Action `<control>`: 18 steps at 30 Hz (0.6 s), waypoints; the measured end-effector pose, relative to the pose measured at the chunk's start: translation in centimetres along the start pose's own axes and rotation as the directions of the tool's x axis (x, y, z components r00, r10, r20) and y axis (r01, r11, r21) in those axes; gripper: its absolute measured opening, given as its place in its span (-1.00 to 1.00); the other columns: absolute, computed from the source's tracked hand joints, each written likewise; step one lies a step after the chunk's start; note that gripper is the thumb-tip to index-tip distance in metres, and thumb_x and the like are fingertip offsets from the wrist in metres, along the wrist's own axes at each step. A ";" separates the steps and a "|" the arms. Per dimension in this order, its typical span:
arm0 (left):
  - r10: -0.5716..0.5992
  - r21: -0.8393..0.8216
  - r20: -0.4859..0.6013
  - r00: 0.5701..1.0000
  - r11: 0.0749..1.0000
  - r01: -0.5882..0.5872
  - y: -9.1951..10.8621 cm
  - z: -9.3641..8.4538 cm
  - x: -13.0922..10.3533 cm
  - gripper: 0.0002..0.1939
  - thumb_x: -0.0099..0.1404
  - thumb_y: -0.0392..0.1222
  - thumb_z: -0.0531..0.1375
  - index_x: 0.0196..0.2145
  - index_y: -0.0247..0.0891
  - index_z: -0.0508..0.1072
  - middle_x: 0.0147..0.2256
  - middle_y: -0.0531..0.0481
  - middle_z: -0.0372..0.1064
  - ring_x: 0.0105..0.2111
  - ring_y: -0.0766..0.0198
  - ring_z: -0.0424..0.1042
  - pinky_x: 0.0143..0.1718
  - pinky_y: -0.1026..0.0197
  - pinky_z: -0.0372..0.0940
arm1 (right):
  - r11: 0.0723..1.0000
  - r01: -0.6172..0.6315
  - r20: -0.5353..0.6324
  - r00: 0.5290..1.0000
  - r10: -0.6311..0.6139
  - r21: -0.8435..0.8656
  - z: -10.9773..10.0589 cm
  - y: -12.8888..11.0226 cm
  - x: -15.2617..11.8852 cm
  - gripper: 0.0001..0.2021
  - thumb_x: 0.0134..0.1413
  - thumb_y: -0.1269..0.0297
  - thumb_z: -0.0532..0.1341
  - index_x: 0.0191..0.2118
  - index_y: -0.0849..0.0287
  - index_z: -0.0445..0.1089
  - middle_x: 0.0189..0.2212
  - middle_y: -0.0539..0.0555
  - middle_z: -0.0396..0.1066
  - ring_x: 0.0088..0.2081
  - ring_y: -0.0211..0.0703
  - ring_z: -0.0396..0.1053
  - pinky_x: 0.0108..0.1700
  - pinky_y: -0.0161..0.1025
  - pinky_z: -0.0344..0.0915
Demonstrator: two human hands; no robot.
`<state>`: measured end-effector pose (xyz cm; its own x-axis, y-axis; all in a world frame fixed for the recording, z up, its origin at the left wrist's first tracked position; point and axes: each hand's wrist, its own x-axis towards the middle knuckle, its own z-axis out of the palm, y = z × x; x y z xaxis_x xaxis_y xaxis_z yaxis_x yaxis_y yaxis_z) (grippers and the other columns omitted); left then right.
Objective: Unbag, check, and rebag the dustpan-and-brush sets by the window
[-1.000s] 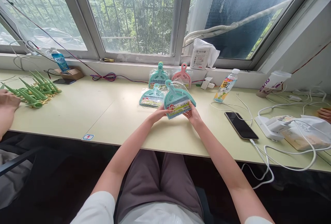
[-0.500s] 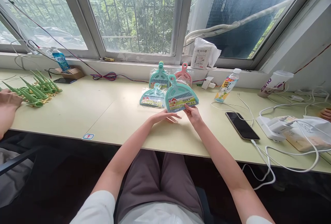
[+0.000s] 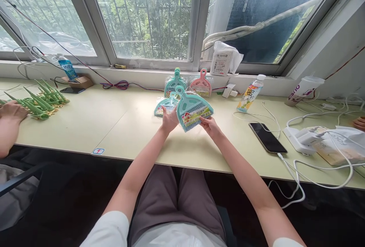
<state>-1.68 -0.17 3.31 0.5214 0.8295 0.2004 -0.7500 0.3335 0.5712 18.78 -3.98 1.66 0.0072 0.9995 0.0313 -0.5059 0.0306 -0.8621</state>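
Note:
A teal mini dustpan and brush set in clear wrapping is held up, tilted to the left, over the table. My right hand pinches its lower right edge, the thumb lying on the front label. At its left edge is my left hand, thumb raised and apart; its other fingers are partly hidden behind the set. Behind the left hand, another teal dustpan set lies partly covered. Farther back, a teal dustpan set and a pink dustpan set lean by the sill.
A drink bottle, a phone, a power strip and white cables lie on the right. Green spiky plastic parts stand on the left beside another person's hand. A tissue pack sits on the sill.
The held dustpan set has moved slightly left and down and tilted more. My left hand has turned thumb-up and come from below to the set's left edge.

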 end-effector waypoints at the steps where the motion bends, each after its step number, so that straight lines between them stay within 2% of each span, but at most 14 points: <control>1: 0.009 -0.025 -0.027 1.000 1.000 -0.009 0.1 0.1 -0.1 -0.05 0.17 0.51 -0.25 0.25 -0.20 0.18 0.17 -0.15 0.25 0.22 -0.10 0.13 0.23 -0.10 -0.04 | 1.000 -0.002 0.017 1.000 0.003 -0.003 0.2 0.1 -0.1 -0.65 -0.28 0.34 0.45 -0.26 0.20 0.47 -0.19 0.12 0.54 0.03 0.10 0.40 0.14 -0.01 0.34; 4: 0.020 -0.035 -0.083 0.996 0.999 -0.023 0.3 0.3 -0.3 -0.07 0.20 0.47 -0.30 0.26 -0.21 0.16 0.15 -0.15 0.28 0.21 -0.10 0.14 0.23 -0.11 -0.03 | 1.000 0.000 0.057 0.998 0.000 0.000 0.6 0.2 -0.4 -0.65 -0.26 0.33 0.44 -0.23 0.18 0.47 -0.16 0.11 0.53 0.05 0.10 0.39 0.15 0.00 0.33; 9: -0.022 -0.037 -0.130 0.991 0.999 0.017 0.1 0.4 -0.1 -0.23 0.32 0.32 -0.27 0.26 -0.20 0.16 0.11 -0.15 0.33 0.19 -0.06 0.20 0.22 -0.12 0.00 | 1.000 -0.023 0.079 0.997 0.023 0.001 0.6 0.3 -0.5 -0.67 -0.25 0.33 0.44 -0.25 0.19 0.48 -0.15 0.11 0.53 0.01 0.07 0.42 0.13 -0.02 0.34; 12: -0.009 -0.012 -0.153 0.988 1.000 0.007 0.0 1.0 -0.1 -0.28 0.35 0.27 -0.23 0.23 -0.24 0.20 0.06 -0.17 0.37 0.15 -0.05 0.24 0.19 -0.13 0.06 | 0.998 -0.057 0.131 0.989 0.061 -0.039 0.7 0.6 -0.6 -0.66 -0.25 0.33 0.44 -0.23 0.19 0.49 -0.14 0.11 0.53 -0.04 0.04 0.45 0.08 -0.06 0.37; 14: 0.036 0.026 -0.103 0.994 0.999 -0.033 0.0 1.8 -0.5 -0.33 0.35 0.24 -0.15 0.21 -0.23 0.23 0.05 -0.16 0.37 0.14 -0.05 0.25 0.17 -0.14 0.09 | 0.990 -0.105 0.184 0.976 0.120 -0.089 0.9 0.9 -0.8 -0.65 -0.26 0.33 0.45 -0.22 0.20 0.49 -0.15 0.12 0.53 -0.08 0.02 0.47 0.03 -0.07 0.41; 16: 0.063 0.072 0.005 0.998 0.995 -0.063 0.0 2.7 -1.4 -0.40 0.33 0.19 -0.07 0.19 -0.16 0.25 0.10 -0.12 0.33 0.15 -0.06 0.24 0.15 -0.16 0.11 | 0.979 -0.152 0.238 0.954 0.182 -0.139 1.3 1.3 -1.1 -0.63 -0.27 0.33 0.45 -0.22 0.21 0.50 -0.17 0.13 0.53 -0.12 0.01 0.48 -0.02 -0.09 0.43; 18: 0.017 0.136 0.096 0.995 0.990 -0.030 -0.2 3.3 -2.6 -0.44 0.30 0.17 0.00 0.16 -0.10 0.28 0.14 -0.09 0.28 0.17 -0.08 0.20 0.14 -0.16 0.13 | 0.967 -0.178 0.285 0.932 0.224 -0.181 1.7 1.5 -1.5 -0.63 -0.27 0.33 0.45 -0.21 0.20 0.50 -0.18 0.13 0.53 -0.13 -0.01 0.49 -0.06 -0.10 0.44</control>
<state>-1.52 -3.89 5.30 0.5455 0.7879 0.2858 -0.7029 0.2443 0.6681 16.49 -5.45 1.18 -0.3523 0.9357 -0.0204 -0.3341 -0.1461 -0.9311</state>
